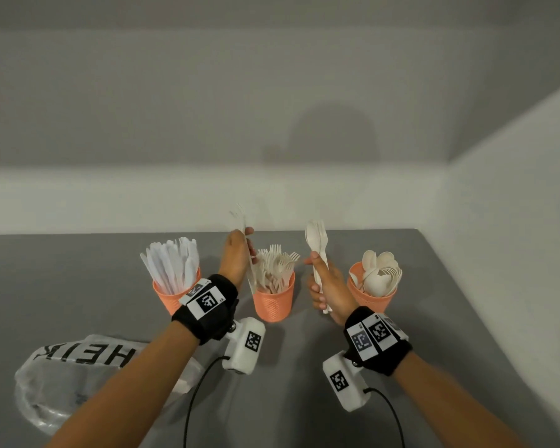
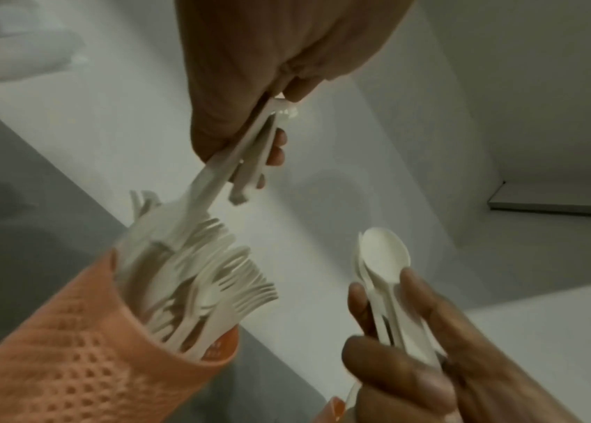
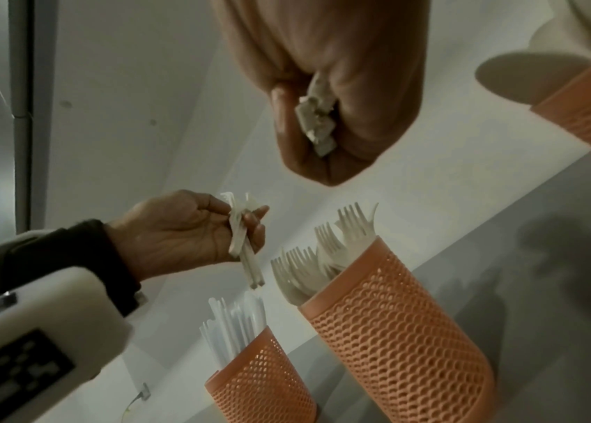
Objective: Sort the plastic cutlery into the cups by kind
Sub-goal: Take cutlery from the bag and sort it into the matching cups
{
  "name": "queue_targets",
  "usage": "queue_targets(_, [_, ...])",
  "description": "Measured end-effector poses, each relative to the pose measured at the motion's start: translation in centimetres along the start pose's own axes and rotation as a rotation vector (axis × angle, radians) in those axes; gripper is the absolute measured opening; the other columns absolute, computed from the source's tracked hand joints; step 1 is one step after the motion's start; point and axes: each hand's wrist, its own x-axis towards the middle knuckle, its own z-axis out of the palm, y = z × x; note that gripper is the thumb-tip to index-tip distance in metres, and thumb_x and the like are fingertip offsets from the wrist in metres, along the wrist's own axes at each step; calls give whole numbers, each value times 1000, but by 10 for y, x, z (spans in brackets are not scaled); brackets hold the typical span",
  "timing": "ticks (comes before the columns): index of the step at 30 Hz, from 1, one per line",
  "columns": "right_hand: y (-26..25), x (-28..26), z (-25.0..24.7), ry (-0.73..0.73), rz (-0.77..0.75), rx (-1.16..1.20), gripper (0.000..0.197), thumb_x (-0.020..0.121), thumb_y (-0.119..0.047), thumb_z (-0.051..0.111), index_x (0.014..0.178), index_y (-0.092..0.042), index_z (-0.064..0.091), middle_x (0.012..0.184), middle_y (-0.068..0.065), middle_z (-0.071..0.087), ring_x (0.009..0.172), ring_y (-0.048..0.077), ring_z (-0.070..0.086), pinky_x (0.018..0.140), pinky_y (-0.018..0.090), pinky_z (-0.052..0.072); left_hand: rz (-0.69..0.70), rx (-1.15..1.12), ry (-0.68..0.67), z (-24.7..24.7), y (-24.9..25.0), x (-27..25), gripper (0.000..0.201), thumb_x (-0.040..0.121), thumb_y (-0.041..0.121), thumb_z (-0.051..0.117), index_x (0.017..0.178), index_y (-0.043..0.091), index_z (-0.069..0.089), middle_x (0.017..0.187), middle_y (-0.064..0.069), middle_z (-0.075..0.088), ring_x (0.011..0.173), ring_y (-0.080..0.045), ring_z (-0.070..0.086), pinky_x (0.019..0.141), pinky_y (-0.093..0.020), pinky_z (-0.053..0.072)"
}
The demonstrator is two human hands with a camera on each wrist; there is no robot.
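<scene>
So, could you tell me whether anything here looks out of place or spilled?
Nothing stands out. The knife cup, fork cup and spoon cup stand upright, each showing one kind. The only mix is the bundle of spoons and a fork in the right hand. A crumpled plastic bag lies nearby.

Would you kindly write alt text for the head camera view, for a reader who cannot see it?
A person's left hand holds forks above the middle orange cup of forks, while the right hand grips a bundle of spoons and forks. On the grey table, a knife cup stands left, a spoon cup right, and a plastic bag lies nearer.
</scene>
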Motion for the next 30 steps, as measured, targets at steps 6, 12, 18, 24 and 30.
queue_targets(6, [-3,-3,-11,24,-11,13,30,97,-44,35,95,-19,51,53,-1,34,32,4,26,34,15,22,104,4,-85,15,7,12,19,94,3,32,109,8,43,89,-3,51,76,-15,57,70,-26,47])
queue_targets(12, [2,-2,-15,49,-2,29,31,98,-44,35,97,-18,51,53,-1,35,31,4,26,33,14,23,220,354,-174,19,-22,12,7,93,4,44,99,4,45,86,-9,64,85,-22,62,79,-30,47])
queue_targets(18, [6,0,-17,77,1,15,29,98,-43,36,93,-21,53,52,-1,35,31,4,26,33,13,22,387,673,-149,10,-40,6,24,81,2,62,101,6,50,84,0,55,78,-19,55,62,-14,33])
queue_targets(24, [7,-2,-10,68,-15,2,28,99,-39,36,91,-19,53,49,-2,36,31,4,26,34,14,23,545,797,-163,8,-38,4,72,79,9,68,139,12,29,106,-5,50,85,-18,54,75,-27,46])
queue_targets(30, [9,0,-4,48,-39,-19,28,98,-41,36,92,-20,53,47,-4,36,31,4,26,34,14,23,855,1207,-262,8,-46,9,44,94,27,39,126,0,52,127,-21,55,108,-37,60,88,-41,50])
